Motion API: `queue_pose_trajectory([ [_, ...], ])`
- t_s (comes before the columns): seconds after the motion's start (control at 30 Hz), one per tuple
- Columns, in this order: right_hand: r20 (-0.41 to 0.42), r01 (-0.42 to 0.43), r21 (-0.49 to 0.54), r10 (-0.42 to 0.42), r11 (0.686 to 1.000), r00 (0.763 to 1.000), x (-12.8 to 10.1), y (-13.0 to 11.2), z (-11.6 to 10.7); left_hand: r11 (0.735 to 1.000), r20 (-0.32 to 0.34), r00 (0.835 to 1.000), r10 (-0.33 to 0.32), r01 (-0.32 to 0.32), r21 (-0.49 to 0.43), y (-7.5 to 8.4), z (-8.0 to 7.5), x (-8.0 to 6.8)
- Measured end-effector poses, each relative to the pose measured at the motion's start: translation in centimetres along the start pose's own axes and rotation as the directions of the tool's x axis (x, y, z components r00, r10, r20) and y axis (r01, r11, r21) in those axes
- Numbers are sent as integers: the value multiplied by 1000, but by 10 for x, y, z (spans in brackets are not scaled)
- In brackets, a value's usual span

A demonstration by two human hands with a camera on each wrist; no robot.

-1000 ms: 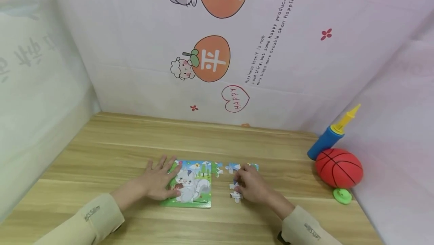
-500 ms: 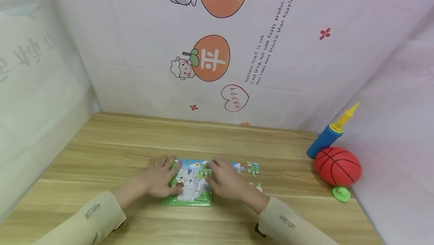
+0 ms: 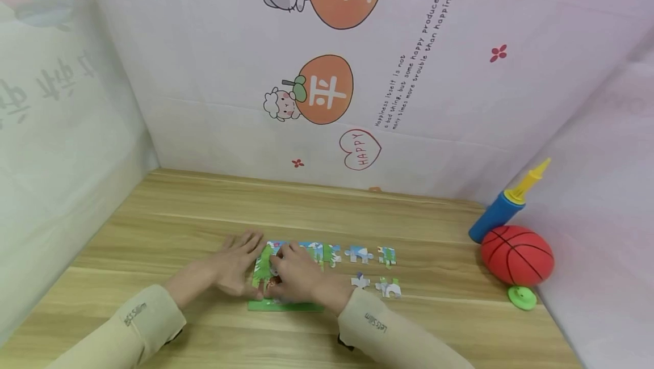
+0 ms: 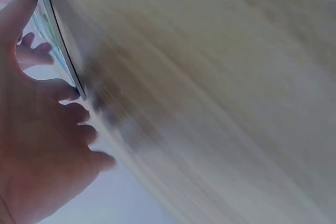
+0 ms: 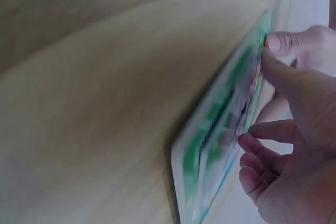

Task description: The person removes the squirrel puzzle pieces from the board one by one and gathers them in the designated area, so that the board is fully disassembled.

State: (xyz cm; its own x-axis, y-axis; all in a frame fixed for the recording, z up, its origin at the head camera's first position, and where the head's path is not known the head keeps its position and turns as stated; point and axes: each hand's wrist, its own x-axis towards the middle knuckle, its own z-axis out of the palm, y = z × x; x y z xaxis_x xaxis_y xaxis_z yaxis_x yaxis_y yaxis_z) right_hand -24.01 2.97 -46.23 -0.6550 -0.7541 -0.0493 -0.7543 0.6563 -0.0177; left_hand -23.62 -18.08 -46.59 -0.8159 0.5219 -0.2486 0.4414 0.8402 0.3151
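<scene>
A puzzle board (image 3: 291,305) with a grey squirrel picture and green border lies flat on the table. My left hand (image 3: 236,267) rests at its left edge, fingers spread, the thumb near its lower left part; the left wrist view shows the fingertips along the board's edge (image 4: 62,43). Over the middle of the board is my right hand (image 3: 298,278). In the right wrist view its bent thumb and forefinger (image 5: 270,129) touch the squirrel picture (image 5: 244,100), pinching at a puzzle piece largely hidden by the hand. My left thumb (image 5: 289,43) is close beside the right thumb.
Right of the board lie loose puzzle pieces (image 3: 359,254), several in two rows. A red ball (image 3: 517,255), a blue and yellow hand pump (image 3: 497,216) and a green disc-like toy (image 3: 522,297) stand by the right wall. A printed cloth (image 3: 429,159) backs the wooden table.
My right hand has moved left from the loose pieces onto the middle of the board, uncovering the pieces on the right. My left hand has stayed at the board's left side.
</scene>
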Motion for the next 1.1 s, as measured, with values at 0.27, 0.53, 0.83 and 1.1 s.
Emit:
queue_pose_trajectory([
  [0.27,15,-67,65,66,996,998,5,-8,5,999,8,999,51,-52,11,-2,1,0],
  [0.53,25,-60,143,57,988,998,5,-7,4,998,6,998,63,-63,-10,-5,3,2],
  [0.83,-3,-48,146,49,988,999,6,-7,2,998,15,998,61,-61,5,-4,2,3],
  [1.1,-28,-37,341,50,939,998,5,-12,1,998,6,998,56,-56,-11,-3,2,2],
])
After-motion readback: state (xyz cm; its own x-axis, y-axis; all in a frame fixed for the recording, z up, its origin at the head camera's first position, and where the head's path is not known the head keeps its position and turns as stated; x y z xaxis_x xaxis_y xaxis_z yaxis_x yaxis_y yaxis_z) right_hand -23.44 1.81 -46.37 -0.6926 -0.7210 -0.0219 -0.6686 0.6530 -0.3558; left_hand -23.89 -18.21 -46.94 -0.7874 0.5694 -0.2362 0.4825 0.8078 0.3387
